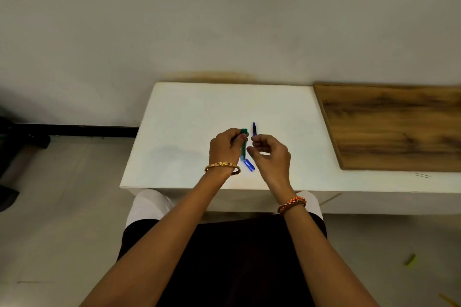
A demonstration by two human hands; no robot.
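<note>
My left hand [224, 148] grips a green pen [244, 143] upright over the white table [179, 132], its flat green end pointing away from me. My right hand [270, 157] is close beside it, fingers curled. A blue pen [254, 128] sticks out past my right fingertips with its pointed end away from me, and those fingers seem to pinch it; the rest of the pen is hidden by the hand. A short translucent blue piece [249, 165], like a cap, lies on the table between my wrists, just below the green pen.
A wooden board [394, 127] lies on the table's right part. The wall stands right behind the table. Dark objects [22, 139] sit on the floor at far left, and a small yellow-green scrap [411, 260] lies on the floor at lower right.
</note>
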